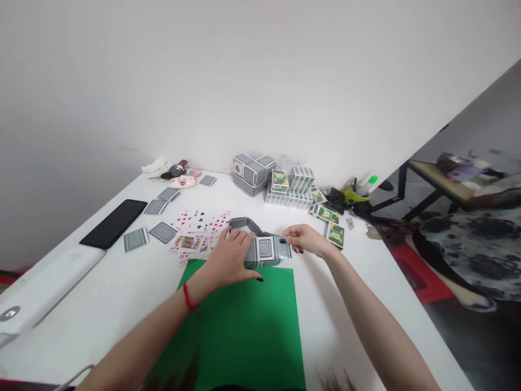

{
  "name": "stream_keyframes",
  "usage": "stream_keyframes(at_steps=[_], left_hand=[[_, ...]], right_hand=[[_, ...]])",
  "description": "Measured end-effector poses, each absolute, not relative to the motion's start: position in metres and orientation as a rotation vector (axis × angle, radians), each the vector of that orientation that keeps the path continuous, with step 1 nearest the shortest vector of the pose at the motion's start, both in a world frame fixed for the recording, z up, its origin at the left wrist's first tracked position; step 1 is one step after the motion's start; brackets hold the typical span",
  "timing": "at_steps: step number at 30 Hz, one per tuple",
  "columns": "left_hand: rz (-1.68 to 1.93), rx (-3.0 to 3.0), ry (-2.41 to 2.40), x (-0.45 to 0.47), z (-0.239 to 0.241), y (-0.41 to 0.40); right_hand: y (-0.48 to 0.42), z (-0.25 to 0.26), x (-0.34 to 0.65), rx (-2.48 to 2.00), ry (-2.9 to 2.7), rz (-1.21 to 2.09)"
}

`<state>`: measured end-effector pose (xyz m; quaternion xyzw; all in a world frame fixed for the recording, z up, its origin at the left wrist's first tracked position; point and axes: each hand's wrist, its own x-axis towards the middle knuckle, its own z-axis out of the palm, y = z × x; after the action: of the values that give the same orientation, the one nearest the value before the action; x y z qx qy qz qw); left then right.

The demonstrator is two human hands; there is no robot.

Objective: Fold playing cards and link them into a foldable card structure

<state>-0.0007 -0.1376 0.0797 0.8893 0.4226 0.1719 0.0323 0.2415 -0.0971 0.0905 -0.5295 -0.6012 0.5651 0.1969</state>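
Observation:
A low structure of folded playing cards with grey patterned backs (265, 248) lies at the far edge of a green sheet (244, 326). Across its left part rests my left hand (230, 254), fingers apart on the cards and thumb stretched out over the green sheet. My right hand (304, 239) pinches the right end of a grey-backed playing card (282, 248) at the structure's right side. Behind the left fingers stands a raised, angled wall of folded cards (246, 223). Loose face-up cards (200, 221) lie spread just left of the structure.
Folded-card blocks (252, 172) stand by the wall beside stacked green-and-yellow card boxes (280, 179). More card boxes (335, 234) lie at right. Left are a black phone (114, 221), a long white device (52, 290) and face-down cards (163, 232). Another person's patterned clothing (476, 239) shows right.

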Motion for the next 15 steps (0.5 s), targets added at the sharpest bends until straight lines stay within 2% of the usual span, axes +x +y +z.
stream_keyframes(at_steps=[5, 15], left_hand=[[0.536, 2.729, 1.316, 0.001, 0.063, -0.133], [0.534, 2.694, 1.231, 0.002, 0.062, -0.128]], right_hand=[[-0.095, 0.094, 0.237, -1.472, -1.701, 1.590], [-0.091, 0.091, 0.215, -1.486, -1.760, 1.653]])
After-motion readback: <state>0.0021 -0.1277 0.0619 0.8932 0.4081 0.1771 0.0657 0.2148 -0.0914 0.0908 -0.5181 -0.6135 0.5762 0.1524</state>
